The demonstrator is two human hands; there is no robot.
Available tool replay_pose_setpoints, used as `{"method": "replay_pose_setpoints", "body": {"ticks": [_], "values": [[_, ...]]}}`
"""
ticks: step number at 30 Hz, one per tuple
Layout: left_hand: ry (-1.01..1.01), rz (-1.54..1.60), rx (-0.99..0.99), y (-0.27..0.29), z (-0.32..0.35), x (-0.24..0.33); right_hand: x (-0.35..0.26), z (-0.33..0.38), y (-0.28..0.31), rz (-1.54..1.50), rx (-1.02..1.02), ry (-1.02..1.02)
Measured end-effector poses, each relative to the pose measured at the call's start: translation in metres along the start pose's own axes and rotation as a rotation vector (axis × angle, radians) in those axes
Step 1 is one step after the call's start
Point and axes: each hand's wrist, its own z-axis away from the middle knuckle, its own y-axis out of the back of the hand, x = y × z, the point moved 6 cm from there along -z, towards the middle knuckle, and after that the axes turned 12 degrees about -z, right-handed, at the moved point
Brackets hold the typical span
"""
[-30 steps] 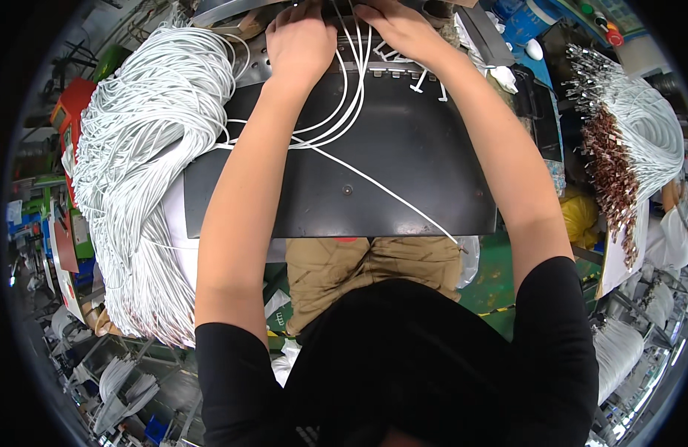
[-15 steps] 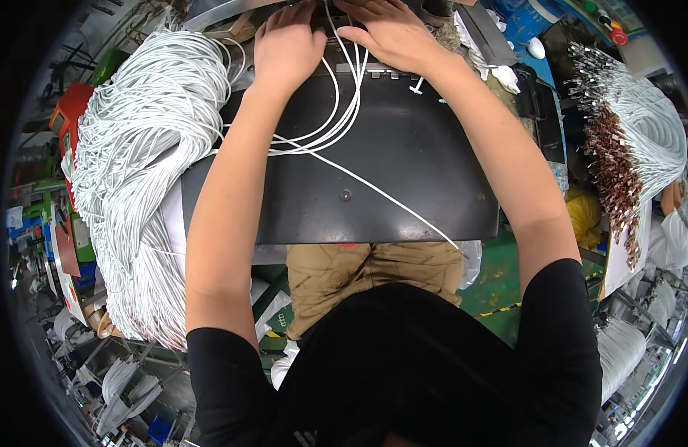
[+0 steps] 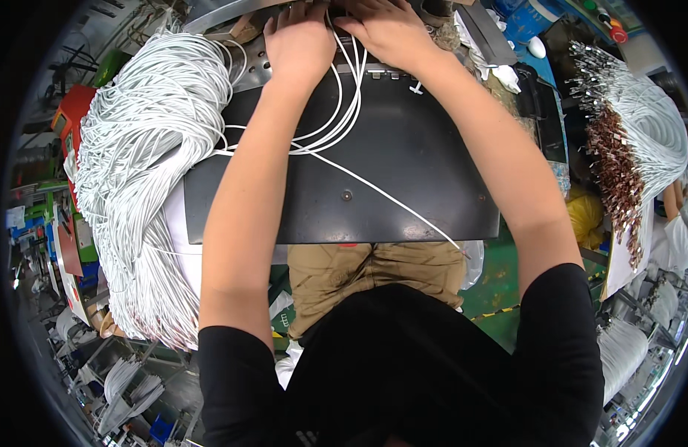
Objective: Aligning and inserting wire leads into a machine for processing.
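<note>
since left hand and right hand hide most fingertips, i can't tell their grip; best keep the white cables untangled.

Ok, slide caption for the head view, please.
Left hand and right hand beyond a black plate, white cables running between them, large cable bundle at left.
</note>
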Motion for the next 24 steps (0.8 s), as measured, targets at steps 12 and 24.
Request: {"method": "replay_pose_setpoints", "body": {"ticks": [12, 24], "values": [[0.085, -0.081, 0.008, -0.009, 0.005, 0.003, -0.003, 0.020, 0.000, 0.197, 0.300, -0.214], [0.109, 0.703, -0.056, 0.107, 0.107, 0.010, -0.011, 0.141, 0.076, -0.237, 0.287, -0.099]]}}
